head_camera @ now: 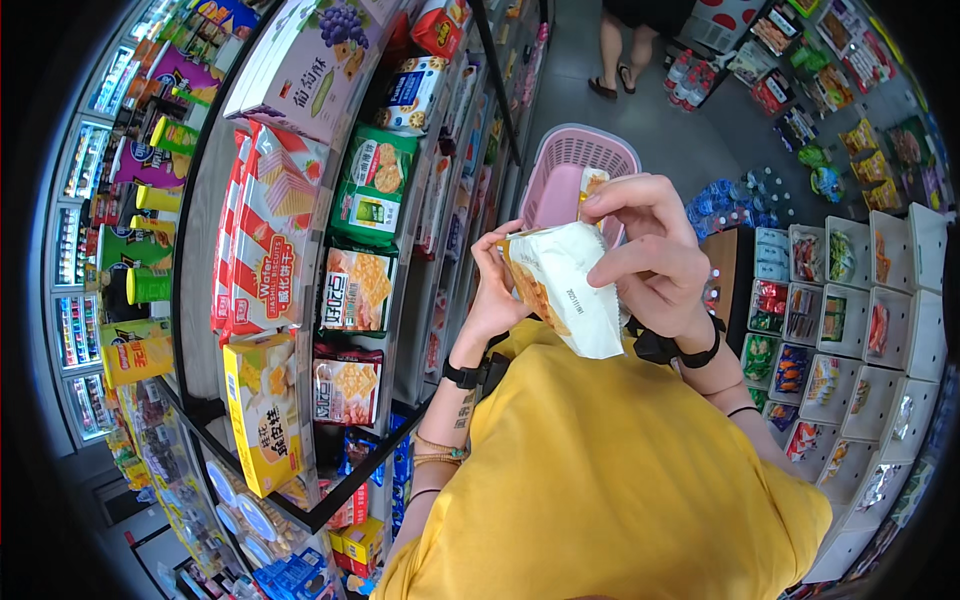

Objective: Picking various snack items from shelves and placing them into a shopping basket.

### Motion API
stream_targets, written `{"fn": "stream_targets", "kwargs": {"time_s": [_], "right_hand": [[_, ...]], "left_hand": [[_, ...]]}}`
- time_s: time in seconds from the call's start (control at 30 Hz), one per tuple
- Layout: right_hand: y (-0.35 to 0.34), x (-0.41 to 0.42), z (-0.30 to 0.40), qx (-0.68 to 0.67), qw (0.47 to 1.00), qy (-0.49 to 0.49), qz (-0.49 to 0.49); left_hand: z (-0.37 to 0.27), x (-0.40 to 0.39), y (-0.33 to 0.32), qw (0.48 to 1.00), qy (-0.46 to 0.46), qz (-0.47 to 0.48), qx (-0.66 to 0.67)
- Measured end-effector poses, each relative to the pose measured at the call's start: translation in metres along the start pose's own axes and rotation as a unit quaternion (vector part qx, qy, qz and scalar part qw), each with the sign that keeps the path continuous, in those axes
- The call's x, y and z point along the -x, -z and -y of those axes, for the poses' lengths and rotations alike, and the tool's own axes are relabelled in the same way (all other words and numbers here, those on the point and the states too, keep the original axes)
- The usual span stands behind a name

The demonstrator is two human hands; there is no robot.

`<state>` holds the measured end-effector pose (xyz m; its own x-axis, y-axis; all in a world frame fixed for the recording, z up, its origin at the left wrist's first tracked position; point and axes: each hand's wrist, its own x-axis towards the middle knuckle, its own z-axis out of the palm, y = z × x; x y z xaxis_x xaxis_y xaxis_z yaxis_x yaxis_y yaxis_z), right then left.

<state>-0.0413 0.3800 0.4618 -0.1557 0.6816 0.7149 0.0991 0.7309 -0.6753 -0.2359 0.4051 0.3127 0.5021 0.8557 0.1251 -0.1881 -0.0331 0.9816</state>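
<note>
A white and yellow-brown snack packet (574,289) with crimped ends and a line of print is held up in front of my chest. My left hand (495,281) grips it along its left side, the fingers partly hidden behind it. At the packet's upper right, my right hand (652,251) has its fingertips on the edge and face. Beyond my hands is a pink plastic shopping basket (544,169), with another white and yellow packet (595,180) showing inside it, partly covered by my right hand.
On the left, a black-framed shelf rack (487,67) holds wafer biscuit packs (262,240), a yellow box (262,412) and cracker packs (356,289). White snack bins (847,322) stand at right, near bottled water packs (739,199). A person's legs (622,52) show farther off.
</note>
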Motion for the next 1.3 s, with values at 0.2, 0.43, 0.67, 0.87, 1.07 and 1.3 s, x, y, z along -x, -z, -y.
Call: {"fn": "stream_targets", "kwargs": {"time_s": [0.2,0.43,0.67,0.87,1.07,1.3], "right_hand": [[-0.004,-0.001,-0.002,0.011,1.000,0.008,0.005],[-0.011,0.002,-0.005,0.001,1.000,-0.015,0.007],[-0.018,0.004,-0.006,0.003,0.999,-0.030,0.012],[-0.027,0.007,-0.007,-0.008,0.998,-0.059,0.011],[-0.032,0.012,-0.011,-0.008,0.997,-0.073,0.014],[-0.039,0.015,-0.012,-0.002,0.996,-0.091,0.002]], "left_hand": [[0.006,0.007,0.004,1.000,0.017,-0.002,0.024],[0.017,0.016,0.008,0.999,0.030,-0.009,0.030],[0.016,0.022,0.008,0.999,0.031,-0.020,0.008],[0.019,0.032,0.014,0.999,0.033,-0.020,-0.004],[0.024,0.037,0.017,0.999,0.040,-0.019,0.005],[0.025,0.041,0.021,0.999,0.037,-0.016,0.009]]}}
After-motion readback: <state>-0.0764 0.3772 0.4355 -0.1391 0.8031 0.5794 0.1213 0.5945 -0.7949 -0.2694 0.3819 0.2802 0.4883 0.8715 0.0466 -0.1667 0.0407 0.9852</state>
